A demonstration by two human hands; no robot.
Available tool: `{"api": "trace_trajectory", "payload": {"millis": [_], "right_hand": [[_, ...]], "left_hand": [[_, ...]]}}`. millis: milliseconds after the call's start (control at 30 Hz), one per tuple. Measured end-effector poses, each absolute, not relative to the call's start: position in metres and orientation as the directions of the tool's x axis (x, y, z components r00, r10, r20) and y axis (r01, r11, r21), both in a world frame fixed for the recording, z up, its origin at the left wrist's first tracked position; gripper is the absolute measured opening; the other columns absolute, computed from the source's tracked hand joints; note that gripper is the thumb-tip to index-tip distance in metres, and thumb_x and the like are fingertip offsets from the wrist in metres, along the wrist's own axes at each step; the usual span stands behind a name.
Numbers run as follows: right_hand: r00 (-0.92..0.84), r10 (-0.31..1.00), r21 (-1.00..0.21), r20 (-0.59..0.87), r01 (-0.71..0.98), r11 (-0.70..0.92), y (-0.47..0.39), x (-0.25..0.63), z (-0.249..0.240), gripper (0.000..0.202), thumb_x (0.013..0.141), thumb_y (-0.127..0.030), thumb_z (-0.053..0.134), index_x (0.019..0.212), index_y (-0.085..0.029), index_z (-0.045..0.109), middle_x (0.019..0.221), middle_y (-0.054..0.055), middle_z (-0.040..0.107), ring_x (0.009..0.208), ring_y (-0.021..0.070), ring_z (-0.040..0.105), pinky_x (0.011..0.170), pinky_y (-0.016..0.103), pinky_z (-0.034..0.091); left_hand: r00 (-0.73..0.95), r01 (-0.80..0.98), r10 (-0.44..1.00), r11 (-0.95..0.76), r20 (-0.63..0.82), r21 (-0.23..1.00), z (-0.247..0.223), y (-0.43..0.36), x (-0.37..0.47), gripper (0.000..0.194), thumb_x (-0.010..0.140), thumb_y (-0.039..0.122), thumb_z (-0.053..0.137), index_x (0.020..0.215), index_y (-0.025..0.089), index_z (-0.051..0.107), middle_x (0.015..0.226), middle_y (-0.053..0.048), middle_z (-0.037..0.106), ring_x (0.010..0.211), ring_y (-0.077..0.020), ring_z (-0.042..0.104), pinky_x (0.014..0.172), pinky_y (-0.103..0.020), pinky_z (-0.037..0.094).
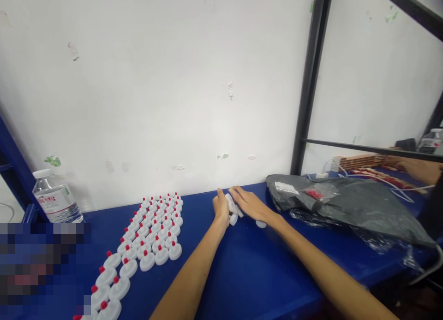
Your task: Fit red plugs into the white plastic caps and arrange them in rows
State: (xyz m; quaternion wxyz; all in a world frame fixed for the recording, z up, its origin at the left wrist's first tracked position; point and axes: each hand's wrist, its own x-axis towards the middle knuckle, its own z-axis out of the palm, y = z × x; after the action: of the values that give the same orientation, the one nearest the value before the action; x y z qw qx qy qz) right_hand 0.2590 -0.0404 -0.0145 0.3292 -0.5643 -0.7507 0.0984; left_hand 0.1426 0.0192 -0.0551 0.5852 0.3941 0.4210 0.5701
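Observation:
Several small white plastic caps lie in a loose pile on the blue table, between my two hands. My left hand is cupped along the pile's left side, touching it. From the right, my right hand reaches over with its fingers stretched along the caps; the fingers partly hide them. One white cap lies apart, just below my right wrist. To the left stand rows of white, round-based plastic pieces with red tips, tips upward.
A water bottle stands at the left back by the wall. On the right lies a grey plastic bag, with a clear packet of red pieces on it. A black post rises behind. Another person's hand shows at far right.

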Motion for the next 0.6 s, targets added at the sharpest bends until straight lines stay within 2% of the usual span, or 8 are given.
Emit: {"api": "trace_trajectory", "payload": {"millis": [100, 267, 433, 600], "right_hand": [[-0.171, 0.919, -0.556, 0.355, 0.751, 0.355, -0.048, 0.241, -0.014, 0.05, 0.102, -0.057, 0.026, 0.125, -0.022, 0.055, 0.103, 0.009, 0.072, 0.093, 0.0234, 0.068, 0.079, 0.03, 0.045], [-0.178, 0.903, -0.563, 0.391, 0.73, 0.388, -0.05, 0.227, -0.017, 0.041, 0.104, -0.049, 0.026, 0.114, -0.02, 0.053, 0.104, 0.01, 0.07, 0.094, 0.0222, 0.067, 0.08, 0.029, 0.045], [-0.174, 0.899, -0.607, 0.403, 0.684, 0.404, -0.047, 0.23, -0.02, 0.032, 0.104, -0.042, 0.028, 0.117, -0.021, 0.047, 0.091, 0.007, 0.069, 0.084, 0.0215, 0.066, 0.073, 0.03, 0.047], [-0.145, 0.876, -0.58, 0.46, 0.698, 0.42, -0.046, 0.23, -0.024, 0.031, 0.104, -0.04, 0.026, 0.122, -0.021, 0.043, 0.102, 0.009, 0.068, 0.095, 0.0226, 0.066, 0.082, 0.033, 0.047]], "left_hand": [[-0.075, -0.355, 0.995, 0.03, -0.06, 0.935, -0.056, 0.018, 0.148, 0.05, 0.085, 0.063, 0.047, 0.065, 0.018, 0.049, 0.052, 0.001, 0.05, 0.045, -0.0135, 0.052, 0.047, -0.025, 0.039], [-0.155, -0.33, 0.984, 0.035, -0.091, 0.943, -0.058, 0.021, 0.149, 0.046, 0.088, 0.056, 0.041, 0.063, 0.018, 0.05, 0.054, 0.0, 0.052, 0.048, -0.0148, 0.053, 0.049, -0.027, 0.041], [-0.176, -0.229, 0.984, -0.032, -0.009, 0.973, -0.056, 0.028, 0.146, 0.043, 0.09, 0.045, 0.04, 0.056, 0.02, 0.047, 0.05, 0.002, 0.047, 0.046, -0.013, 0.046, 0.048, -0.025, 0.034], [-0.192, -0.118, 0.977, -0.113, 0.089, 0.987, -0.059, 0.035, 0.141, 0.043, 0.089, 0.043, 0.039, 0.053, 0.022, 0.047, 0.049, -0.002, 0.05, 0.051, -0.0179, 0.052, 0.051, -0.028, 0.035]]}}
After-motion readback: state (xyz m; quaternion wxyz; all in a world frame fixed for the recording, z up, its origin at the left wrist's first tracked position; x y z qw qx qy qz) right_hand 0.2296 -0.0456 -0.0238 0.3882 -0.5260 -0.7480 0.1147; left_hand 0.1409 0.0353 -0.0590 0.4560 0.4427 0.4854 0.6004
